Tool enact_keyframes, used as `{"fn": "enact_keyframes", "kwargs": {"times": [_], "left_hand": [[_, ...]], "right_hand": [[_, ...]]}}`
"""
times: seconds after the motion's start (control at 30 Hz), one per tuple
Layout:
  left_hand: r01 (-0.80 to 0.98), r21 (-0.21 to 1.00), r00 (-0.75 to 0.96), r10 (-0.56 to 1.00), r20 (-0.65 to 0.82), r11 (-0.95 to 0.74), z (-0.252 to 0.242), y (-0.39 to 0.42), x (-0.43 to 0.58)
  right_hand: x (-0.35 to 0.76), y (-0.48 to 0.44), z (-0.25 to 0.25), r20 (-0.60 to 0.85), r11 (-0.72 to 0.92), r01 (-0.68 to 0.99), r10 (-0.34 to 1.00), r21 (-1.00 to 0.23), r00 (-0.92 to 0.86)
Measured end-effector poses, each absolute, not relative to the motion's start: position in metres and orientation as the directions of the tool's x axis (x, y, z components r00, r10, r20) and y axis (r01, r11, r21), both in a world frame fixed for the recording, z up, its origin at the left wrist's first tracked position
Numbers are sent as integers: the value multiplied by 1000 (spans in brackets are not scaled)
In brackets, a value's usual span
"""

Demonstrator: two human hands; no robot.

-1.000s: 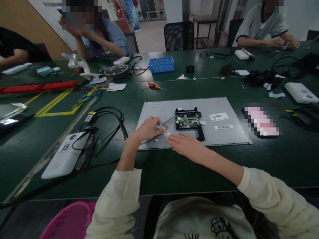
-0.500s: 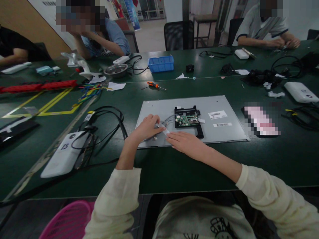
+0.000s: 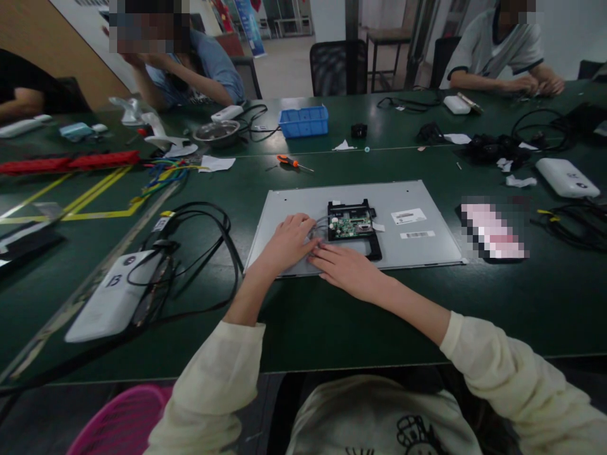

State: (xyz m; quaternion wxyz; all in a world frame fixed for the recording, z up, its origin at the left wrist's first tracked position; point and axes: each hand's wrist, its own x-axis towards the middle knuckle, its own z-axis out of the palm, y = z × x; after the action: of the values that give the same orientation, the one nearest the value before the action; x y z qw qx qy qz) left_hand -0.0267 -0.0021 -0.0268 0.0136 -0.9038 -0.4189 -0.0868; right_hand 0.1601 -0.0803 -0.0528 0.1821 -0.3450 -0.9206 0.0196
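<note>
A flat silver-grey metal panel (image 3: 301, 197) is lying on the dark green desk (image 3: 332, 335), carrying a green circuit board (image 3: 351, 226) in a black plastic frame (image 3: 375, 248) near its middle. The bare left hand (image 3: 288, 243) is resting over the panel's near left part, beside thin grey wires (image 3: 323, 221), its fingers curving and its thumb pointing toward the bare right hand (image 3: 348, 270). The right fingers are lying close together, nearly straight, by the panel's near edge; the fingertips are blurring together, so I cannot tell whether either hand is pinching anything. Beyond the panel, an orange-and-black screwdriver (image 3: 287, 161) and a blue plastic basket (image 3: 303, 124) are sitting.
</note>
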Motion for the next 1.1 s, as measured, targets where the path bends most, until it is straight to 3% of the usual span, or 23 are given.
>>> {"fn": "enact_keyframes", "kwargs": {"times": [0.33, 0.67, 0.8, 0.87, 0.93, 1.1], "left_hand": [[787, 26, 589, 763, 266, -617, -29, -3, -20], [747, 126, 588, 737, 334, -653, -16, -5, -23], [666, 150, 691, 680, 244, -730, -17, -7, -23], [648, 163, 717, 668, 197, -744, -19, -8, -23], [650, 161, 720, 670, 182, -743, -21, -8, -23], [672, 124, 704, 682, 198, -730, -30, -2, -22]], "right_hand": [[156, -75, -53, 304, 741, 653, 666, -156, -682], [169, -75, -34, 398, 766, 609, 634, -206, -663], [215, -63, -25, 477, 578, 729, 790, -366, -386], [242, -54, -30, 432, 444, 796, 864, -411, -259], [262, -46, -38, 344, 378, 821, 908, -427, -239], [275, -39, -48, 255, 398, 774, 916, -493, -309]]}}
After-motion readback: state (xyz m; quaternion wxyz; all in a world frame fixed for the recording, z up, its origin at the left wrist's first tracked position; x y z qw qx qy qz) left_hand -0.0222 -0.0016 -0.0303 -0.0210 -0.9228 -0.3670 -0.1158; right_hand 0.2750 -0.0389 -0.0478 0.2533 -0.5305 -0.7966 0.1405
